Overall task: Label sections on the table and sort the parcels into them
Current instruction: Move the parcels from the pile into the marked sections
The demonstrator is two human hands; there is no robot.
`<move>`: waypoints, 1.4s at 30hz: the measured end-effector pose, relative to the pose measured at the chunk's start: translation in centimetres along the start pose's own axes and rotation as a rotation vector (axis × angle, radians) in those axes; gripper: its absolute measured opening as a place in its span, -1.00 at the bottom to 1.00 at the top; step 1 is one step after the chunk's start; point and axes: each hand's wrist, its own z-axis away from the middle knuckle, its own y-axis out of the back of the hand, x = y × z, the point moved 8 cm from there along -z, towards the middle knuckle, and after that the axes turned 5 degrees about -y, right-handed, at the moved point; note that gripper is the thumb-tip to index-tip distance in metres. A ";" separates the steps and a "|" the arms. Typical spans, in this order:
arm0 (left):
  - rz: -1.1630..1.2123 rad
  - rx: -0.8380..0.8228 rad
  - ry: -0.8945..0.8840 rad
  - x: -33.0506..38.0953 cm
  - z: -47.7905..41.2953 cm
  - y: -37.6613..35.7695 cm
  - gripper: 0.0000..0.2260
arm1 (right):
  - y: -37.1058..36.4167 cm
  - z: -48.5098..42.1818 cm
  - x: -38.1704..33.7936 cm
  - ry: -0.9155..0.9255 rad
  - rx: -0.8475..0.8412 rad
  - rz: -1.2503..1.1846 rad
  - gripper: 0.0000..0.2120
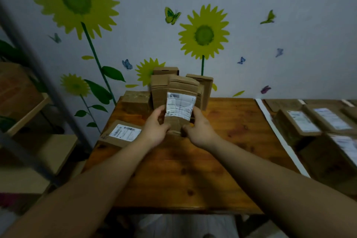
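Sorting step, likely reading label. Your left hand (pixel 154 130) and right hand (pixel 200 131) both grip lower end of flat brown cardboard parcel with white shipping label (pixel 182 91), upright over middle of orange-brown wooden table (pixel 193 172). Next: choose section, lay parcel flat there.

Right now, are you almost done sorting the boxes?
Partly. Done: a white strip marks off the right side, where labelled parcels lie. In hand: the left hand and right hand grip an upright parcel. Left: the pile at the back, maybe the flat parcel at the left edge.
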 end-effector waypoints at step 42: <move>0.275 -0.401 0.093 20.7 14.1 -49.9 -0.49 | 43.9 24.3 23.1 -0.021 0.307 0.149 -0.18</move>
